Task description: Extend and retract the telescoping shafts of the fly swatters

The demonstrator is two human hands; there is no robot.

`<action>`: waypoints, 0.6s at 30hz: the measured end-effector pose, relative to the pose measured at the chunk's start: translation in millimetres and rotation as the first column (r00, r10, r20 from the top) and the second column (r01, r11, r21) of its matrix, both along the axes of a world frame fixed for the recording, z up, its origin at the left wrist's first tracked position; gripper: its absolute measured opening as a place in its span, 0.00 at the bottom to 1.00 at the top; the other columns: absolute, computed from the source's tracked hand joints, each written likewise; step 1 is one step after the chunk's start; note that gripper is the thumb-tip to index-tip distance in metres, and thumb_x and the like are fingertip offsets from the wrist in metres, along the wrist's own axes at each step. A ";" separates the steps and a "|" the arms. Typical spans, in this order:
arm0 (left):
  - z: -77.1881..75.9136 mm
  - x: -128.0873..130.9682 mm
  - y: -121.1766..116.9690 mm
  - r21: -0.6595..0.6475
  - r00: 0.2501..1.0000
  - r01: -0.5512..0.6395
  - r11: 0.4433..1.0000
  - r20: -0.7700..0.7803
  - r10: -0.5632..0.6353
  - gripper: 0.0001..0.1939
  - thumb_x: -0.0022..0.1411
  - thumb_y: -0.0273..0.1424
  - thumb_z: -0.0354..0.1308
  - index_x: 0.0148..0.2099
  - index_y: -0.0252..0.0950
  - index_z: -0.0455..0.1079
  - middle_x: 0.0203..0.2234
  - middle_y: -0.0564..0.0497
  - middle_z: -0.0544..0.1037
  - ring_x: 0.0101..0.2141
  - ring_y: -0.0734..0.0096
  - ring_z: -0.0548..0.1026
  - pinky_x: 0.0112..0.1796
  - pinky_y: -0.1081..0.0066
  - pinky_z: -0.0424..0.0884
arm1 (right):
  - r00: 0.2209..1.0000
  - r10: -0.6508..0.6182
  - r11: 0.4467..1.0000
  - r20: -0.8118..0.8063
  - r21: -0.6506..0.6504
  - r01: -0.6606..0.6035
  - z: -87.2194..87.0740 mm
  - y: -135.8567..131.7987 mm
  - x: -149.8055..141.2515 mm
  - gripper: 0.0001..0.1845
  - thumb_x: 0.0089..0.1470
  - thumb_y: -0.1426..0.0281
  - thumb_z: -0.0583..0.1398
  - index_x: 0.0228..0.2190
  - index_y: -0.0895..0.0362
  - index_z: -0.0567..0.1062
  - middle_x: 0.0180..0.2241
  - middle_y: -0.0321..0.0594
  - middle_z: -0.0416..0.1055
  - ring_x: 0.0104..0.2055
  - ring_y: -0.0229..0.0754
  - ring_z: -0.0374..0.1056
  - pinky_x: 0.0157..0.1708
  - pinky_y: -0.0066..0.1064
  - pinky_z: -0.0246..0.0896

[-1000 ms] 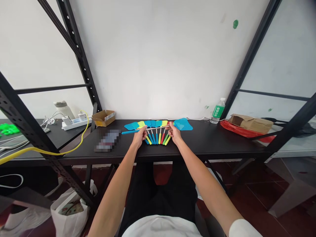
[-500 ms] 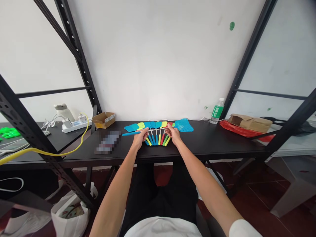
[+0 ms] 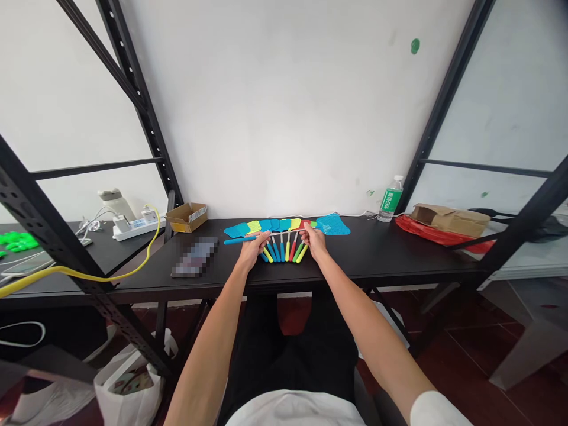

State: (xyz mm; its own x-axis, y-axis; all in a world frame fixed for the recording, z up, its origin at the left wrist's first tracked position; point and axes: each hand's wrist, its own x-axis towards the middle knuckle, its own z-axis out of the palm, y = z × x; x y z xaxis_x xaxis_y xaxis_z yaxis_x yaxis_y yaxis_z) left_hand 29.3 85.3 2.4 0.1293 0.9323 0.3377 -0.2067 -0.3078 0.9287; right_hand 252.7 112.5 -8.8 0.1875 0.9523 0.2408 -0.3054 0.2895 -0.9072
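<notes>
From my feed, the held blue swatter (image 3: 333, 225) has edged slightly to the right — a small shift, and it's still in hand, not laid down. I have the left fingers (image 3: 262, 236) pinching it near its handle, the right fingers (image 3: 312, 234) pinching the rod near its head. It sits just above the fanned swatters (image 3: 288, 251) on the counter (image 3: 377, 251) — whether it touches them, I can't tell.

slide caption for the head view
Left hand and right hand hold a blue swatter above fanned, colourful swatters on a black table.
</notes>
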 end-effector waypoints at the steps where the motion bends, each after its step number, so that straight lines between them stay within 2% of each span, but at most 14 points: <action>1: -0.3 0.3 0.2 0.002 1.000 -0.003 1.000 -0.001 0.003 0.18 0.55 0.43 0.67 0.26 0.32 0.72 0.15 0.57 0.60 0.15 0.83 0.51 0.16 0.75 0.45 | 1.000 -0.008 1.000 -0.009 0.000 0.008 -0.9 1.2 -0.1 0.23 0.45 0.51 0.67 0.16 0.57 0.73 0.14 0.37 0.67 0.14 0.30 0.56 0.14 0.26 0.46; 7: -1.9 0.4 0.7 0.021 1.000 -0.011 1.000 0.009 0.011 0.18 0.55 0.43 0.67 0.27 0.32 0.73 0.16 0.57 0.60 0.16 0.83 0.52 0.17 0.75 0.46 | 0.999 -0.028 1.000 -0.031 -0.002 0.028 -2.5 2.9 -1.0 0.22 0.48 0.54 0.67 0.15 0.57 0.71 0.12 0.34 0.63 0.13 0.29 0.50 0.13 0.25 0.43; 13: 0.1 0.2 -0.6 0.033 1.000 -0.005 0.999 -0.002 0.005 0.17 0.56 0.42 0.67 0.27 0.32 0.73 0.16 0.58 0.57 0.17 0.83 0.50 0.18 0.75 0.45 | 0.999 -0.032 0.999 -0.031 -0.023 0.031 2.1 -3.7 -2.1 0.21 0.51 0.57 0.66 0.16 0.57 0.71 0.12 0.32 0.60 0.13 0.29 0.50 0.13 0.25 0.45; 18: 1.5 1.8 -2.4 0.013 0.998 -0.049 0.999 -0.028 0.049 0.19 0.58 0.42 0.65 0.24 0.33 0.70 0.14 0.58 0.55 0.16 0.82 0.51 0.18 0.74 0.47 | 0.997 -0.063 0.998 -0.037 -0.018 0.062 1.2 -2.5 -2.5 0.22 0.52 0.58 0.65 0.16 0.57 0.71 0.12 0.33 0.61 0.13 0.29 0.50 0.13 0.26 0.45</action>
State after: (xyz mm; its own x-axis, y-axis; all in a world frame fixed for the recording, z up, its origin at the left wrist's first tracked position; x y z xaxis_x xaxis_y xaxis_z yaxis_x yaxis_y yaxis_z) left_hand 31.1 82.9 3.9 0.0930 0.9335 0.3462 -0.1643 -0.3286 0.9301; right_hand 250.2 109.9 -7.6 0.2553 0.9423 0.2163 -0.3211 0.2937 -0.9004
